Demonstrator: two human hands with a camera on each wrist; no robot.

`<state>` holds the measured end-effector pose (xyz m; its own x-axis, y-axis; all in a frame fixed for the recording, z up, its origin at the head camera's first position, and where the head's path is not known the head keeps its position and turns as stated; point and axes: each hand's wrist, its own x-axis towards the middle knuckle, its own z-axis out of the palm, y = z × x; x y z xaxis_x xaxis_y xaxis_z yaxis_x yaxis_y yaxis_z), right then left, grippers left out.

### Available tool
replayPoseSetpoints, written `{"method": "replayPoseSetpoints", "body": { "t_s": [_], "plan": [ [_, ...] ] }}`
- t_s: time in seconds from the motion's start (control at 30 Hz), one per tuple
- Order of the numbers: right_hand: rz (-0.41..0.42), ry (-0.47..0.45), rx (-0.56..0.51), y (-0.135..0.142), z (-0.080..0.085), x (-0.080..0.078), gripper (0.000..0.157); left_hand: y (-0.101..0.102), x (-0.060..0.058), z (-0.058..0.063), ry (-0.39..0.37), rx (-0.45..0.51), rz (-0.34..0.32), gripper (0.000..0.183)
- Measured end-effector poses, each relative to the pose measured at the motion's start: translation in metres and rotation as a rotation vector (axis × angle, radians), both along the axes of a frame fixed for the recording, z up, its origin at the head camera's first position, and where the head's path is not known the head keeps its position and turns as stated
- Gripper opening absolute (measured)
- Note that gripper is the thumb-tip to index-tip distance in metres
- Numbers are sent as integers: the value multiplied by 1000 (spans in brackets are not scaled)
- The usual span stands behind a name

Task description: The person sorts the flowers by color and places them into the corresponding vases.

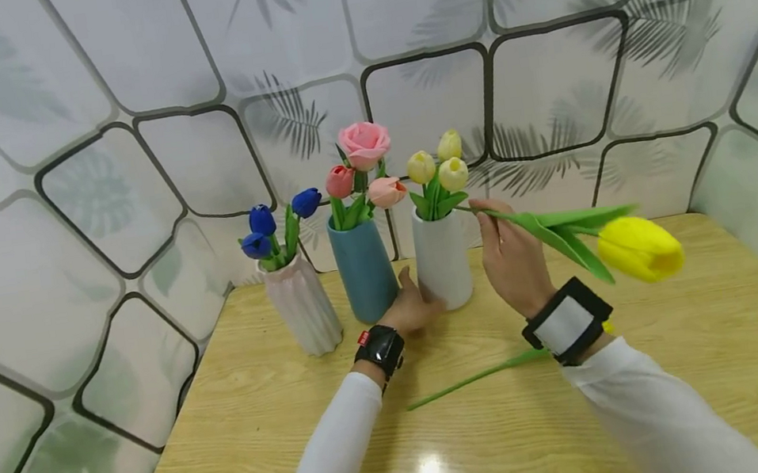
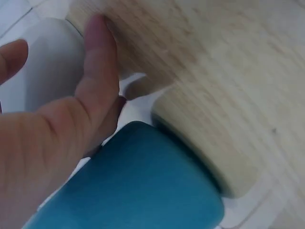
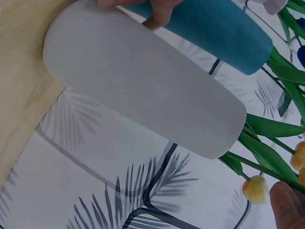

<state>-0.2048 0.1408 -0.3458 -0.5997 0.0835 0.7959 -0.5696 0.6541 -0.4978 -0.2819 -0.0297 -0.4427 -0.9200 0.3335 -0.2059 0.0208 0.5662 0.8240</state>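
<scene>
My right hand [image 1: 514,258] pinches the green stem of a bright yellow tulip [image 1: 639,248]. Its blossom hangs out to the right, and the stem's other end is right at the mouth of a white vase [image 1: 443,264] bearing pale yellow tulips [image 1: 453,174]. Low down, my left hand [image 1: 412,308] reaches between the teal vase [image 1: 365,270] and the white one. Its fingers [image 2: 100,62] lie extended at the white vase's base, with the thumb spread apart. In the right wrist view, the white vase [image 3: 143,81] stands beside the teal vase [image 3: 228,33].
A pale ribbed vase [image 1: 302,306] with blue tulips [image 1: 262,220] stands at the left. Pink and red flowers [image 1: 364,145] fill the teal vase. Another stem [image 1: 470,380] lies on the wooden table [image 1: 234,447], partly behind my right wrist. A patterned wall covering [image 1: 430,110] rises behind.
</scene>
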Motion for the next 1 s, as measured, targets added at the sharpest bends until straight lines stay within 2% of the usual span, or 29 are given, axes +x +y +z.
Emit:
{"method": "replayPoseSetpoints", "body": {
  "t_s": [0.1, 0.23, 0.47, 0.53, 0.67, 0.77, 0.87, 0.93, 1.0],
  "plan": [
    [15, -71, 89, -1, 10, -8, 33, -2, -1, -2, -6, -12, -21, 96],
    [-18, -142, 189, -4, 20, -18, 33, -1, -4, -6, 26, -49, -44, 91],
    [-106, -268, 385, -8, 30, -29, 33, 0, -6, -10, 53, -102, -32, 90],
    [-119, -279, 450, -8, 32, -34, 34, 0, -6, -11, 54, -117, -27, 89],
    [-115, -362, 514, -9, 39, -45, 33, 0, -4, -12, 46, -120, -16, 89],
    [-98, -498, 525, -11, 44, -50, 33, 0, -2, -12, 51, -117, -13, 89],
    [-66, -626, 481, -14, 45, -55, 34, -1, -1, -12, 68, -120, -11, 88],
    [-46, -660, 430, -15, 44, -57, 33, -1, -1, -13, 79, -125, -11, 87],
    [-18, -649, 352, -16, 41, -57, 29, -1, 0, -13, 89, -134, -13, 86]
  ]
}}
